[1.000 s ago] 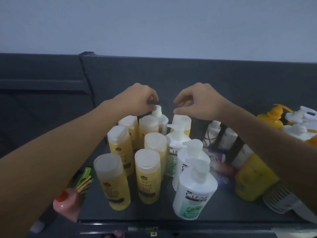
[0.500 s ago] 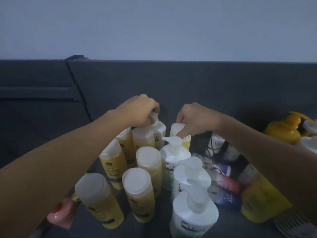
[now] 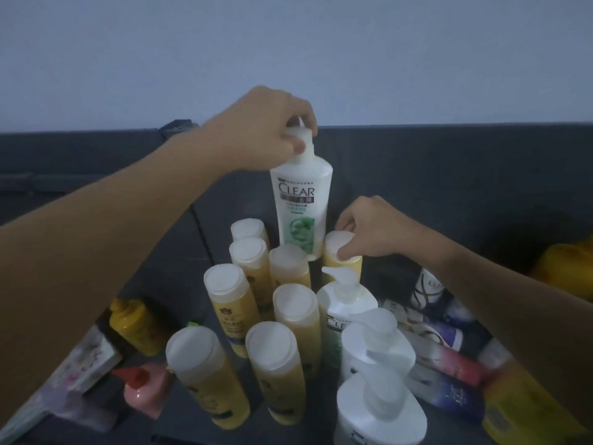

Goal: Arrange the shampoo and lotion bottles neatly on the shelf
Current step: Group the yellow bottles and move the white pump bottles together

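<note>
My left hand (image 3: 263, 130) grips the pump top of a white Clear shampoo bottle (image 3: 301, 203) and holds it lifted above the back of the group. My right hand (image 3: 369, 229) pinches the white cap of a yellow bottle (image 3: 341, 252) standing at the back right of the group. Several yellow bottles with white caps (image 3: 288, 316) stand in rows on the dark shelf (image 3: 205, 239). To their right stands a column of white pump bottles (image 3: 346, 306).
Purple, pink and blue bottles (image 3: 446, 358) lie in a pile on the right, with yellow bottles (image 3: 529, 409) beyond. A pink bottle with a red cap (image 3: 144, 393) and a dark yellow bottle (image 3: 134, 326) sit at the lower left. A dark back panel (image 3: 449, 175) rises behind the shelf.
My left hand has lifted the white Clear bottle up out of the back row. My right hand stays on the yellow bottle's cap. The view has moved closer.
</note>
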